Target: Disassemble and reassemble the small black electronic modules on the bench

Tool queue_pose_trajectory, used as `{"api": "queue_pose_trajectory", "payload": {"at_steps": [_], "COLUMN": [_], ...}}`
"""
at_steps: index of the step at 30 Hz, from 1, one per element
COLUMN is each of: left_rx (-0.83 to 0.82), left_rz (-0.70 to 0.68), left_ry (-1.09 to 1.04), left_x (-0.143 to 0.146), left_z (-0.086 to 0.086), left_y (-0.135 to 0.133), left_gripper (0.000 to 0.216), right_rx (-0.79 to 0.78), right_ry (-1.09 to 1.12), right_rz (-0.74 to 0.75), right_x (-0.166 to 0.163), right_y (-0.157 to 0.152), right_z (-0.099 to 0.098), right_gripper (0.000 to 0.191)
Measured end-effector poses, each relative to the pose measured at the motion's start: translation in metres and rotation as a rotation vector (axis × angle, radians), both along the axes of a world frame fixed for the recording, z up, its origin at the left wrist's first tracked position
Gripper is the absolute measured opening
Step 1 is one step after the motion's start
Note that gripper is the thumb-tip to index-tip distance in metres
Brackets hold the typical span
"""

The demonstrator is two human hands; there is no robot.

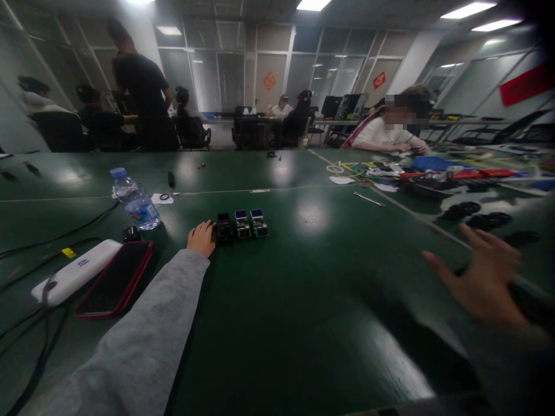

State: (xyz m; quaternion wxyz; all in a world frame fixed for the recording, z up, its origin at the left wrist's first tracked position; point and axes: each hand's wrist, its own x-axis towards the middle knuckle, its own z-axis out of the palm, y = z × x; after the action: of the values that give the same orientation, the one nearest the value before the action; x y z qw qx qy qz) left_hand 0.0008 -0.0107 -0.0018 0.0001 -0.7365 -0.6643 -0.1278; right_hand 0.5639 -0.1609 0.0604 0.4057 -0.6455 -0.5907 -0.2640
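My left hand (202,238) rests on the green table, its fingers loosely bent and their tips against the left side of a small black boxy device (224,226). It does not wrap around the device. Two small circuit boards with little screens, a left one (243,224) and a right one (259,223), stand in a row just right of the black device. Off to the right, my right hand (483,274) is raised over the table, a bit blurred. Its thumb stands apart from the fingers and nothing shows in its grasp.
Left of my forearm lie a red-edged phone (116,280), a white power bank (78,271), black cables and a water bottle (136,199). A wrench (368,199) lies near a heap of cables and tools (416,173). A person (390,127) sits at the far right; others are behind.
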Motion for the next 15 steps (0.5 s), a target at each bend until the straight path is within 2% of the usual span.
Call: {"api": "queue_pose_trajectory", "payload": {"at_steps": [3, 6, 8, 11, 15], "left_rx": [0.004, 0.005, 0.000, -0.011, -0.012], "left_rz": [0.001, -0.002, -0.004, -0.004, 0.001], "left_ry": [-0.002, 0.001, 0.005, 0.003, 0.001], "left_x": [0.001, 0.001, 0.001, 0.002, 0.003], "left_z": [0.001, 0.002, 0.002, 0.003, 0.003], "left_y": [-0.001, -0.002, -0.002, -0.002, -0.002], "left_gripper": [0.053, 0.053, 0.053, 0.052, 0.053], "right_rx": [-0.115, -0.264, -0.412, -0.516, -0.491], "right_ry": [0.001, -0.007, -0.085, -0.129, -0.051], "right_rz": [0.278, 0.511, 0.651, 0.772, 0.812], "right_x": [-0.090, -0.182, -0.228, -0.267, -0.280], "right_y": [0.041, 0.072, 0.089, 0.111, 0.129], "right_z": [-0.001, -0.015, -0.026, -0.039, -0.048], "right_gripper": [0.073, 0.061, 0.061, 0.063, 0.050]}}
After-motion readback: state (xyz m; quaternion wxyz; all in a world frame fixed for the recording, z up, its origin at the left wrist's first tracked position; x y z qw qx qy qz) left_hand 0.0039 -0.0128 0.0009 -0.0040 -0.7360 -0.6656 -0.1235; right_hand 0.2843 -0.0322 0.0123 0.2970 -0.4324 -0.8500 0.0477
